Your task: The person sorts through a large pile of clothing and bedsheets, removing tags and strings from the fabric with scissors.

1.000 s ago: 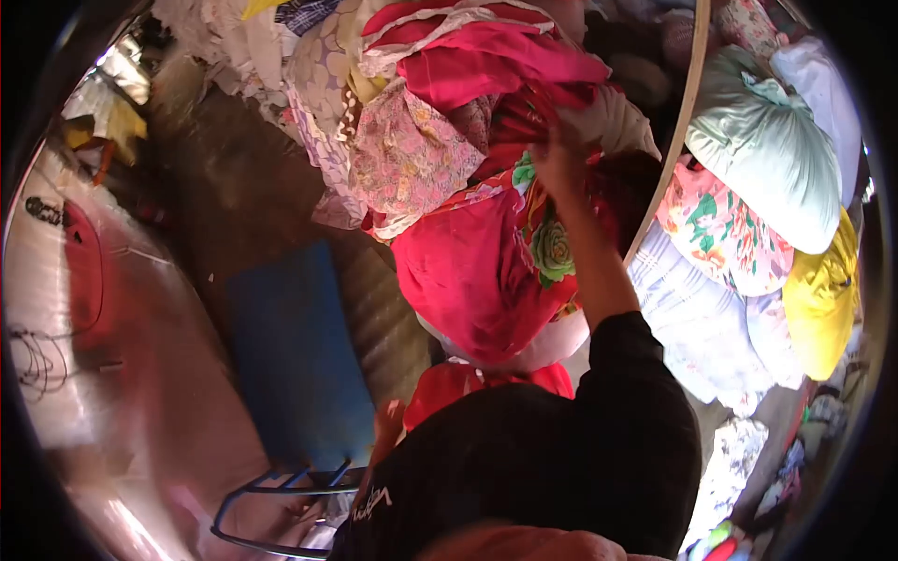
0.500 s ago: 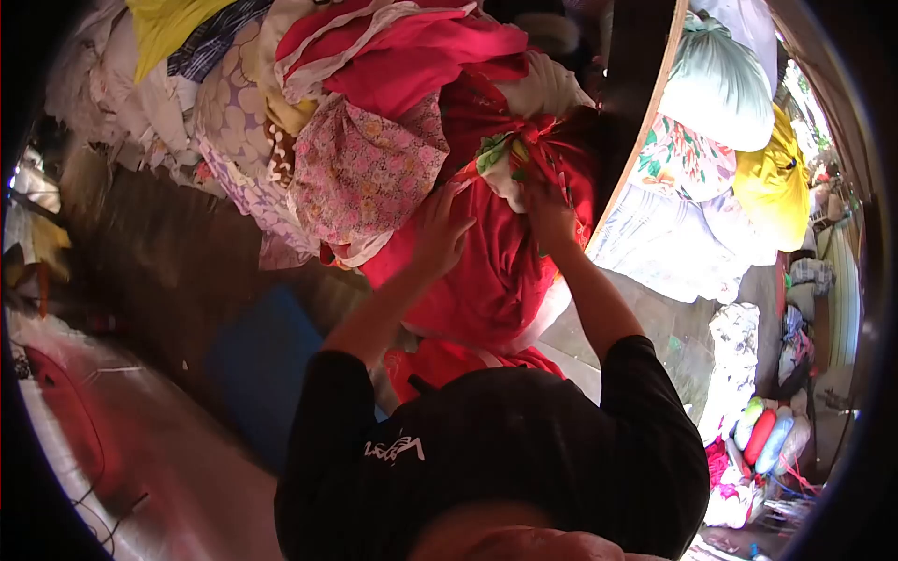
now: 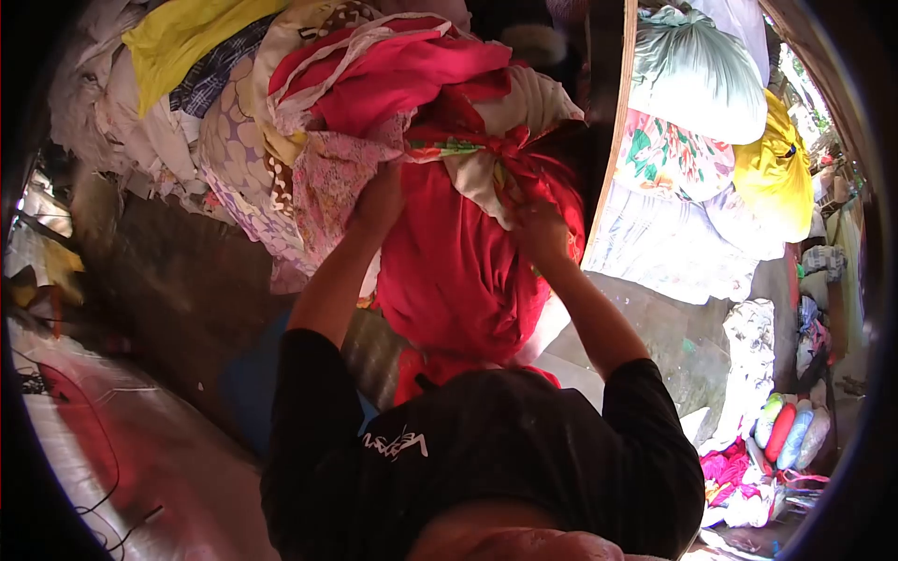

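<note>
A large red cloth bundle [image 3: 458, 262] bulges in front of me, tied at its top with a knot [image 3: 505, 145]. From the knot a red-and-green patterned cloth end [image 3: 449, 148] stretches leftward, and my left hand [image 3: 382, 194] is closed on it beside a pink floral cloth [image 3: 327, 178]; its fingertips are partly hidden. My right hand [image 3: 541, 229] is closed on another red cloth end just below the knot. A pale cloth flap [image 3: 479, 187] hangs between the knot and the right hand.
Piled cloth lies behind and left, with a yellow cloth [image 3: 187, 42] and a crimson cloth [image 3: 412, 84]. A wooden edge [image 3: 613, 140] stands on the right. Beyond it are a pale green bundle [image 3: 697, 75] and a yellow bundle [image 3: 776, 178]. Blue material [image 3: 257, 383] lies lower left.
My left hand has moved left and up off the bundle's front, drawing the patterned cloth end out straight. My right hand has dropped slightly below the knot.
</note>
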`<action>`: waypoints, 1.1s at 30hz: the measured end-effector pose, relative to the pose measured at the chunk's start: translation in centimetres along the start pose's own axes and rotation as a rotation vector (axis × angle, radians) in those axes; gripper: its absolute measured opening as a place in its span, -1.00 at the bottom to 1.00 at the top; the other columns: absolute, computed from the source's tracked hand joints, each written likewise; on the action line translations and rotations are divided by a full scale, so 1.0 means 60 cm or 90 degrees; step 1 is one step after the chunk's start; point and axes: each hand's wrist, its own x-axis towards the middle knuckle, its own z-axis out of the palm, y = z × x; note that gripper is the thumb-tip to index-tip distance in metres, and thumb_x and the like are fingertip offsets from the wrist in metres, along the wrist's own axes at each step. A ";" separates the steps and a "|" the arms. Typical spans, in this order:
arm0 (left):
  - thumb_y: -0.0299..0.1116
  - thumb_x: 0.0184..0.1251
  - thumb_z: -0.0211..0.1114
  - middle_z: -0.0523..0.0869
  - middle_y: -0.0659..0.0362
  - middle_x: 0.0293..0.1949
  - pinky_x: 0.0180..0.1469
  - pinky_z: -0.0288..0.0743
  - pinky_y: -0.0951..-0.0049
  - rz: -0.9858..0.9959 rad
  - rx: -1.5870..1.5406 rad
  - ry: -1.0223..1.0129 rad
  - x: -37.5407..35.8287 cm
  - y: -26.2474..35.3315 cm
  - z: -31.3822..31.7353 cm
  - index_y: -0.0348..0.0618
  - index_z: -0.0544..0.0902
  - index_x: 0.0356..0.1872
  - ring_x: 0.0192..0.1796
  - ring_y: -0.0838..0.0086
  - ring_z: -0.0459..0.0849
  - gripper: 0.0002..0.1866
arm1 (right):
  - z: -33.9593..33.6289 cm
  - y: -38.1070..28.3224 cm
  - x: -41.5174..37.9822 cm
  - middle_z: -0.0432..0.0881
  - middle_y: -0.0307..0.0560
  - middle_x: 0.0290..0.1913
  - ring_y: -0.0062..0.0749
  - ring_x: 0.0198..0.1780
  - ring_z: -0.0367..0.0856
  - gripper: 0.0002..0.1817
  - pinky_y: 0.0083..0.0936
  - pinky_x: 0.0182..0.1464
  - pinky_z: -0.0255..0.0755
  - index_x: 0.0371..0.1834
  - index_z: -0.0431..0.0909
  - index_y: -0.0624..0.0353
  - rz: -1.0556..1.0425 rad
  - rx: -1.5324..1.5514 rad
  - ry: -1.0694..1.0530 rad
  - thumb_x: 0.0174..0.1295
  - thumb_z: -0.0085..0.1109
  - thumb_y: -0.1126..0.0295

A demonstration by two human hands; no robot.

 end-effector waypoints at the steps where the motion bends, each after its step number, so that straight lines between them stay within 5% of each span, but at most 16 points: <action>1: -0.53 0.23 0.15 0.55 -0.30 0.17 0.35 0.37 0.04 0.043 0.007 0.047 -0.010 0.004 0.003 -0.28 0.43 0.30 0.21 -0.14 0.56 -0.46 | -0.007 -0.022 0.008 0.59 0.03 -0.16 -0.06 -0.15 0.65 -0.56 -0.18 -0.15 0.60 0.17 0.53 -0.01 -0.037 -0.007 -0.018 0.19 0.21 0.27; 3: -0.50 0.24 0.15 0.56 -0.30 0.15 0.35 0.36 0.02 0.136 0.022 0.138 -0.028 0.004 0.025 -0.27 0.42 0.31 0.20 -0.17 0.56 -0.45 | -0.029 -0.076 0.031 0.58 0.02 -0.17 -0.08 -0.13 0.62 -0.58 -0.21 -0.10 0.58 0.07 0.57 0.08 -0.105 -0.023 -0.051 0.12 0.27 0.25; 6: -0.43 0.26 0.17 0.56 -0.29 0.16 0.36 0.35 0.02 0.094 0.027 0.129 -0.036 -0.001 0.060 -0.27 0.40 0.33 0.20 -0.16 0.56 -0.44 | 0.054 -0.076 0.065 0.53 0.05 -0.06 -0.06 -0.03 0.58 -0.61 -0.20 -0.06 0.56 -0.04 0.62 0.12 0.011 -0.039 0.042 0.04 0.32 0.25; 9: -0.35 0.31 0.16 0.55 -0.26 0.21 0.39 0.34 0.06 0.051 0.040 0.082 -0.045 0.014 0.050 -0.26 0.38 0.37 0.26 -0.13 0.53 -0.42 | 0.064 -0.036 0.101 0.46 0.04 0.09 -0.06 0.14 0.49 -0.61 -0.19 0.08 0.49 -0.05 0.64 0.13 0.141 -0.107 -0.095 0.01 0.31 0.28; 12: -0.42 0.30 0.17 0.56 -0.25 0.20 0.33 0.41 0.09 0.101 0.044 0.130 -0.056 0.040 0.032 -0.19 0.40 0.36 0.23 -0.08 0.57 -0.44 | 0.055 -0.011 0.108 0.41 0.02 0.18 -0.07 0.27 0.39 -0.56 -0.10 0.21 0.38 0.01 0.63 0.14 0.083 -0.040 -0.052 0.00 0.31 0.31; 15: -0.18 0.36 0.21 0.49 -0.19 0.32 0.38 0.37 0.10 -0.130 -0.030 -0.156 -0.066 0.090 -0.013 -0.19 0.36 0.42 0.35 -0.07 0.47 -0.37 | 0.010 -0.042 0.091 0.43 -0.06 0.20 -0.08 0.32 0.33 -0.65 -0.05 0.28 0.28 -0.08 0.66 0.15 -0.058 0.000 0.109 0.00 0.31 0.34; 18: 0.01 0.44 0.18 0.53 -0.11 0.30 0.22 0.52 0.09 0.050 0.065 0.004 -0.099 -0.020 0.170 -0.12 0.24 0.50 0.27 0.02 0.57 -0.28 | -0.069 -0.080 0.062 0.53 -0.14 0.09 -0.12 0.28 0.39 -0.78 0.01 0.26 0.27 -0.28 0.69 0.15 -0.113 0.103 0.085 -0.01 0.32 0.36; 20: 0.14 0.46 0.12 0.53 -0.06 0.31 0.15 0.56 0.14 -0.366 -0.444 -0.298 -0.071 0.078 0.046 -0.06 0.12 0.55 0.25 0.11 0.60 -0.20 | -0.086 -0.093 0.053 0.56 -0.15 -0.07 -0.11 0.15 0.45 -0.84 -0.03 0.27 0.23 -0.36 0.67 0.14 -0.157 0.147 0.122 0.00 0.28 0.35; 22: 0.23 0.47 0.07 0.53 -0.01 0.31 0.12 0.57 0.19 -0.522 -0.723 -0.418 -0.062 0.099 0.015 -0.01 0.01 0.58 0.24 0.20 0.61 -0.14 | -0.106 -0.114 0.041 0.57 -0.16 -0.20 -0.12 0.05 0.50 -0.86 -0.09 0.25 0.25 -0.41 0.66 0.14 -0.197 0.189 0.142 0.00 0.27 0.34; 24: 0.29 0.46 0.03 0.54 0.04 0.31 0.13 0.56 0.24 -0.415 -0.766 -0.349 -0.057 0.060 0.065 0.02 -0.08 0.60 0.24 0.27 0.61 -0.10 | -0.133 -0.142 0.034 0.57 -0.16 -0.27 -0.14 -0.02 0.53 -0.86 -0.16 0.18 0.32 -0.44 0.65 0.15 -0.231 0.230 0.149 0.00 0.27 0.33; 27: 0.07 0.53 0.09 0.58 -0.03 0.26 0.15 0.60 0.11 -0.413 -0.875 -0.268 -0.049 0.039 0.080 0.08 0.07 0.56 0.23 0.27 0.62 -0.28 | -0.168 -0.199 0.001 0.57 -0.13 -0.32 -0.17 -0.12 0.58 -0.85 -0.28 -0.03 0.46 -0.51 0.61 0.14 -0.211 0.259 0.022 -0.01 0.29 0.31; 30: -0.03 0.56 0.06 0.64 0.06 0.20 0.18 0.60 0.15 -0.308 -1.127 -0.369 -0.040 0.006 0.105 -0.09 0.36 0.43 0.18 0.27 0.65 -0.45 | -0.215 -0.258 -0.049 0.59 -0.11 -0.32 -0.11 -0.13 0.65 -0.83 -0.27 -0.17 0.56 -0.49 0.63 0.17 -0.335 0.311 0.013 -0.05 0.35 0.31; 31: -0.25 0.56 0.03 0.58 0.13 0.28 0.28 0.51 0.27 -0.498 -1.188 -0.435 -0.025 0.041 0.046 -0.13 0.39 0.42 0.23 0.31 0.61 -0.52 | -0.218 -0.272 -0.066 0.58 -0.08 -0.34 -0.10 -0.16 0.65 -0.82 -0.27 -0.19 0.55 -0.46 0.61 0.19 -0.343 0.366 0.000 0.02 0.35 0.32; 33: -0.25 0.53 0.06 0.60 0.12 0.25 0.26 0.53 0.27 -0.540 -1.218 -0.453 -0.016 0.045 0.041 -0.15 0.41 0.40 0.20 0.30 0.63 -0.52 | -0.225 -0.297 -0.095 0.56 -0.03 -0.35 -0.08 -0.19 0.65 -0.80 -0.28 -0.22 0.53 -0.41 0.59 0.23 -0.323 0.582 -0.088 0.14 0.34 0.33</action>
